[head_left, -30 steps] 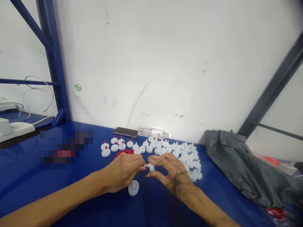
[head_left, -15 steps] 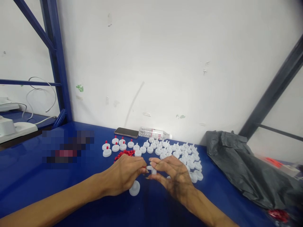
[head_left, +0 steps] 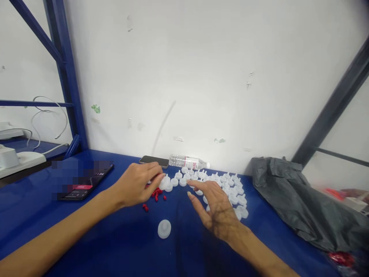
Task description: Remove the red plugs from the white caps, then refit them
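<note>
Your left hand (head_left: 141, 184) is curling its fingers in toward the thumb just above and beside the heap of red pieces (head_left: 156, 192); whether it is gripping anything you are not showing, since the knuckles are hiding the inside. Your right hand (head_left: 215, 206), to the right of that heap, is spreading its thumb and index finger well apart, with nothing visible between them, and its fingers are hovering by the stemmed white pieces (head_left: 232, 191).

Those white pieces are crowding together to the right of the heap, most of them standing stem up. One single white piece (head_left: 164, 229) is lying on the blue surface (head_left: 115, 246) on your side of the heap, apart from the rest. Beyond the heap, a phone (head_left: 154, 161) is lying flat and a clear bottle (head_left: 188, 162) is resting on its side (label partly showing). Well to the right of the heap, a dark bag (head_left: 294, 200) is sprawling; well to the left, a second phone (head_left: 99, 177) is showing a lit screen.

You are apparently working between grips, reaching among small parts; taking one would be calling for a narrow pinch that is sparing its neighbours.
</note>
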Motion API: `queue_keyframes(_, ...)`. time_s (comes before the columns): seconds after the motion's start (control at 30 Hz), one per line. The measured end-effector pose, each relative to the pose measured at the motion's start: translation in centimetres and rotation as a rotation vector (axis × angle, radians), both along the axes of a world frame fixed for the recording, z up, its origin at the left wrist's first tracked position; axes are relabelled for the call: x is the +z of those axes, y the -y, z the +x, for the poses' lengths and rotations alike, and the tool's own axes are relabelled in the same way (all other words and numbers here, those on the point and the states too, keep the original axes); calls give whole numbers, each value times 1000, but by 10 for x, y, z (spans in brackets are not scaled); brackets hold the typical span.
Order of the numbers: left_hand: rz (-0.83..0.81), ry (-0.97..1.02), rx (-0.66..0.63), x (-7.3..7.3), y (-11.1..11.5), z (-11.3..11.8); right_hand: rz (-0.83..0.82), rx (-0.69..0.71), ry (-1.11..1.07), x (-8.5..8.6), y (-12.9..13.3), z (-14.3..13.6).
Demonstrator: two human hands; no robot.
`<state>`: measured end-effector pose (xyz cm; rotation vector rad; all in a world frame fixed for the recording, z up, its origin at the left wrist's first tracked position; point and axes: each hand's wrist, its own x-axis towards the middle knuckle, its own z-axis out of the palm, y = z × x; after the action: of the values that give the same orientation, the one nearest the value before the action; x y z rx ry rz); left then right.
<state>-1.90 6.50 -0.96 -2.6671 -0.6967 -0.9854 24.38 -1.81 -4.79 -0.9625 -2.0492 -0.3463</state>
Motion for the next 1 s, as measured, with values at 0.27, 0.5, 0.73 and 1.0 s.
queue_keyframes(0.27,-242,-500,517,11,-19,-25,-25,61,34,-1,0,-1)
queue_keyframes(0.5,-353,-575,598,6,-18,-29,-29,78,46,-1,-1,-2)
queue_keyframes(0.73,-358,-556,595,5,-18,-30,-40,81,61,-2,-2,-3)
queue_keyframes(1.0,-410,-552,468,-2,-19,-28,-179,151,173,-4,2,-5)
